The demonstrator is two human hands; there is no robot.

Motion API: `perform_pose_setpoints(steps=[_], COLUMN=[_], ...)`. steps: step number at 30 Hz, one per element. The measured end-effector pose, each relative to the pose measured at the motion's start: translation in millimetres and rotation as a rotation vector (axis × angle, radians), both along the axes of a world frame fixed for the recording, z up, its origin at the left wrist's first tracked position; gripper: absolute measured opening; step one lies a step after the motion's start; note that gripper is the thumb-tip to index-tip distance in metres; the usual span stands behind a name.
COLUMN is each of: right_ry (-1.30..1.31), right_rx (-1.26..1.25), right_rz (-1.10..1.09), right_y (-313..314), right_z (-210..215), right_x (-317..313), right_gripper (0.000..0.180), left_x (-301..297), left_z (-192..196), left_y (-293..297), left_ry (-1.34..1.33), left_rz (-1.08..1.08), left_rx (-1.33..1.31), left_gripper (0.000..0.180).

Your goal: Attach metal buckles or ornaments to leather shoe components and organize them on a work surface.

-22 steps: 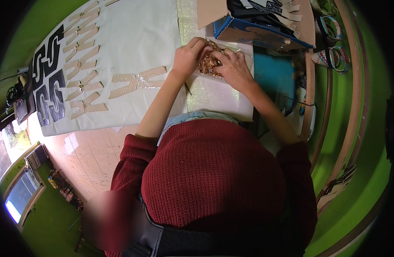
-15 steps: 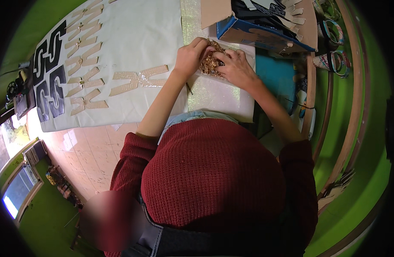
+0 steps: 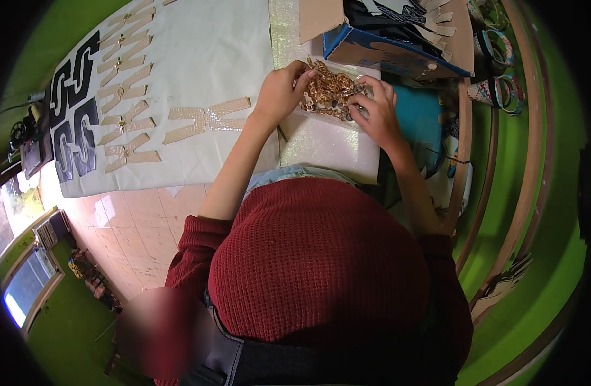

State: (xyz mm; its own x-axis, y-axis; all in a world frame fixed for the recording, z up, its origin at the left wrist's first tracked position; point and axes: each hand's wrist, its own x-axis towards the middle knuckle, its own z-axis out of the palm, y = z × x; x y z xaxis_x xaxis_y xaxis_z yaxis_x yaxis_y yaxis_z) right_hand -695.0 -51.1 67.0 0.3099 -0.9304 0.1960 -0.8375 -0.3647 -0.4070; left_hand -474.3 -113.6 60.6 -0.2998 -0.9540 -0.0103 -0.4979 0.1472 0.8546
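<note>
A heap of gold-coloured metal ornaments lies in a shallow clear container on the table, in front of me. My left hand is at the heap's left edge, thumb and fingers curled toward each other; what is between them is too small to make out. At the right edge, my right hand has its fingers bent and spread apart, the tips touching the ornaments. To the left lies a beige, crocodile-textured strap piece shaped like two joined Vs, with a shiny ornament at its middle.
Several similar beige pieces form a column at the table's left, beside black S-shaped cutouts. An open blue cardboard box holding dark and beige strips stands behind the heap. Patterned bands hang on the wooden rack at right.
My right hand has drawn back to the right and its fingers have spread, uncovering more of the heap. My left hand has shifted slightly left and nearer to me.
</note>
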Motion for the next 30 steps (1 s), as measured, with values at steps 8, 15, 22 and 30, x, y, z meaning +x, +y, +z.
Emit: perform_pose_setpoints(steps=[8,15,22,30], right_ry=[-0.298,-0.275,-0.275,-0.028], right_rx=[0.086,0.118,0.081,0.131], right_rz=[-0.192,-0.167,-0.261,-0.025], right_y=[-4,-12,-15,-25], right_z=[-19,-13,4,10], right_x=[-3,-6,22,72], right_gripper=[0.011,0.011,0.013,0.056], left_x=[3,19,24,23], left_z=[-10,-17,-17,-5], left_y=[1,5,13,25], left_ry=[0.176,0.287,0.341,0.397], left_rz=[-0.002,-0.181,-0.089,-0.069], left_rx=[0.171,0.169,0.264,0.296], left_gripper=[0.027,0.046,0.052,0.06])
